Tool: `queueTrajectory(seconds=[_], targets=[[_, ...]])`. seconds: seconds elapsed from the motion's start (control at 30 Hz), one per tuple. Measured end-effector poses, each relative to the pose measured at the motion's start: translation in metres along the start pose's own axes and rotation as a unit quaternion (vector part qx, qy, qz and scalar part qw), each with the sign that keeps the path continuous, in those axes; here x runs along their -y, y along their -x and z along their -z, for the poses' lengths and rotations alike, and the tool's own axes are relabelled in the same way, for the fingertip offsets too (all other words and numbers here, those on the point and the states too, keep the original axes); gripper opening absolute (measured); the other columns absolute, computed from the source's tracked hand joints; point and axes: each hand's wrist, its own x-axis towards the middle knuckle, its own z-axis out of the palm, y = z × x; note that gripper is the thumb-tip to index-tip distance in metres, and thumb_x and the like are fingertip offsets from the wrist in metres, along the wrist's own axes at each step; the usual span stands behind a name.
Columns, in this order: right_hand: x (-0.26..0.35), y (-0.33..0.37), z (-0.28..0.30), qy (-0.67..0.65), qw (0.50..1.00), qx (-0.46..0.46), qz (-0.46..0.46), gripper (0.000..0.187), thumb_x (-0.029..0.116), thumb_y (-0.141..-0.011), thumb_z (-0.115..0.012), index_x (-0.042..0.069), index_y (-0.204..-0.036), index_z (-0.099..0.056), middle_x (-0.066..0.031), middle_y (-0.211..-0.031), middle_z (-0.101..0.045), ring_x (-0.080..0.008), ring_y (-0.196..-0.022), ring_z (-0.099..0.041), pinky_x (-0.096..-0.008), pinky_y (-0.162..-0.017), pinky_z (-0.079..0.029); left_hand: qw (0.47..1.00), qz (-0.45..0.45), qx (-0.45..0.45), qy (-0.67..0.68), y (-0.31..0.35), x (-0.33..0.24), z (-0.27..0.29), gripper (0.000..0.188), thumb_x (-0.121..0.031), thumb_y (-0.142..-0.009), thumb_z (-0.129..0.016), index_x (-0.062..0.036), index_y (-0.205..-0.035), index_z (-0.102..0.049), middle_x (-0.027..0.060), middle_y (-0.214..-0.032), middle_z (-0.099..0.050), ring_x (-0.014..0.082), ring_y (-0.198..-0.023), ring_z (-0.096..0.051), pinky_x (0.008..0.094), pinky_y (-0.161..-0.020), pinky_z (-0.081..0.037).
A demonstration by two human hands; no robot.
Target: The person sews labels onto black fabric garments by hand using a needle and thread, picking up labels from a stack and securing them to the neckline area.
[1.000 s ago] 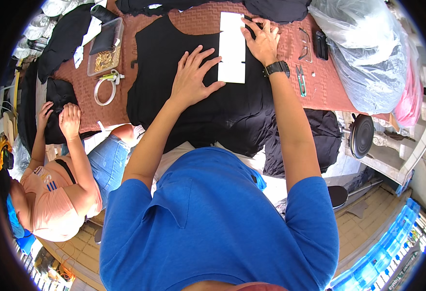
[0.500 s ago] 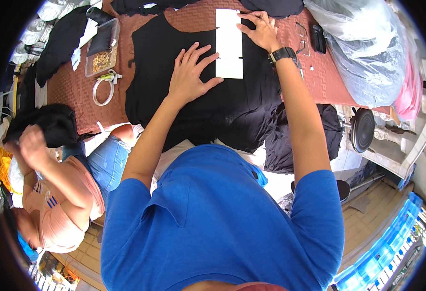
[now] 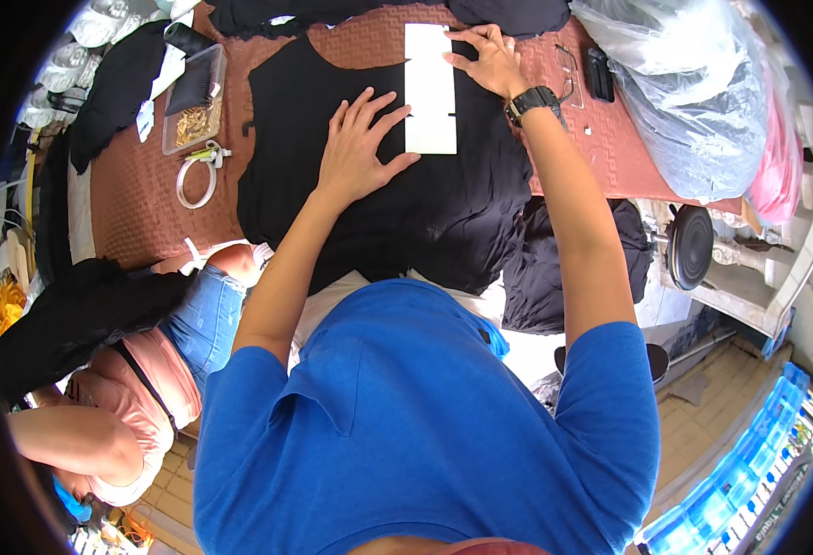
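Observation:
A black garment (image 3: pixel 351 222) lies spread on the brown table, its curved neckline at the far side. On it rests a narrow white card strip (image 3: pixel 431 102) with small dark notches along its edges. My left hand (image 3: pixel 360 153) is flat on the garment with fingers spread, index fingertip and thumb close to the card's left edge. My right hand (image 3: pixel 492 60), with a dark watch at the wrist, presses the card's upper right edge with index finger and thumb apart. Its other fingers are bent over the cloth.
A clear plastic box (image 3: pixel 194 100) with gold-coloured small pieces and a white ring-shaped item (image 3: pixel 196 182) lie left. To the right are glasses (image 3: pixel 568 74), a black case (image 3: pixel 599 74) and a big plastic bag (image 3: pixel 684 92). A co-worker sits at lower left with black cloth (image 3: pixel 92 314).
The co-worker's arm has shifted and the black cloth now spreads across their lap. My hands and the card keep their places on the garment; the whole view has shifted slightly.

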Motion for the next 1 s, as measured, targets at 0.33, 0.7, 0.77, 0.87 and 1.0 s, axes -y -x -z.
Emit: queueTrajectory(seconds=[0.33, 0.7, 0.77, 0.87, 1.0], targets=[[0.0092, 0.0026, 0.0050, 0.010, 1.000, 0.001, -0.012, 0.050, 0.059, -0.085, -0.071, 0.042, -0.132, -0.064, 0.0015, -0.141, -0.047, -0.0352, -0.129, -0.043, -0.0564, -0.107, -0.037, 1.000, 0.002, 0.000, 0.003, 0.0007, 0.0006, -0.0009, 0.066, -0.052, -0.084, -0.074, -0.0232, -0.141, -0.056, 0.0030, -0.152, -0.044, 0.0287, -0.148, -0.032, 0.0536, -0.121, -0.021], [0.0059, 0.0009, 0.0019, 0.016, 1.000, -0.001, -0.002, 0.050, 0.059, -0.086, -0.070, 0.042, -0.132, -0.064, 0.0004, -0.142, -0.047, -0.0369, -0.129, -0.043, -0.0573, -0.106, -0.038, 1.000, -0.001, -0.004, 0.003, 0.0014, 0.0023, -0.0027, 0.067, -0.053, -0.084, -0.074, -0.0233, -0.141, -0.055, 0.0032, -0.152, -0.044, 0.0290, -0.148, -0.031, 0.0536, -0.121, -0.020], [0.0032, 0.0002, 0.0026, 0.008, 1.000, 0.007, 0.001, 0.050, 0.058, -0.086, -0.070, 0.042, -0.132, -0.063, 0.0004, -0.142, -0.047, -0.0371, -0.129, -0.043, -0.0578, -0.106, -0.038, 1.000, -0.001, -0.002, -0.001, 0.0015, 0.0016, -0.0022, 0.067, -0.053, -0.084, -0.074, -0.0233, -0.142, -0.055, 0.0032, -0.152, -0.044, 0.0291, -0.148, -0.031, 0.0537, -0.121, -0.021], [0.0034, 0.0008, 0.0029, 0.012, 1.000, 0.008, -0.001, 0.050, 0.058, -0.086, -0.070, 0.042, -0.133, -0.063, 0.0006, -0.142, -0.047, -0.0372, -0.128, -0.043, -0.0581, -0.106, -0.038, 1.000, -0.001, -0.003, 0.001, 0.0018, 0.0009, -0.0017, 0.067, -0.053, -0.084, -0.073, -0.0232, -0.141, -0.055, 0.0033, -0.153, -0.044, 0.0293, -0.148, -0.031, 0.0540, -0.121, -0.020], [0.0056, 0.0016, 0.0036, 0.024, 1.000, 0.014, -0.005, 0.050, 0.057, -0.087, -0.069, 0.042, -0.134, -0.062, 0.0005, -0.143, -0.046, -0.0377, -0.128, -0.043, -0.0584, -0.106, -0.038, 1.000, -0.004, -0.022, 0.011, -0.0025, -0.0033, -0.0031, 0.063, -0.052, -0.086, -0.071, -0.0220, -0.140, -0.057, 0.0036, -0.152, -0.045, 0.0292, -0.148, -0.031, 0.0548, -0.121, -0.020]])
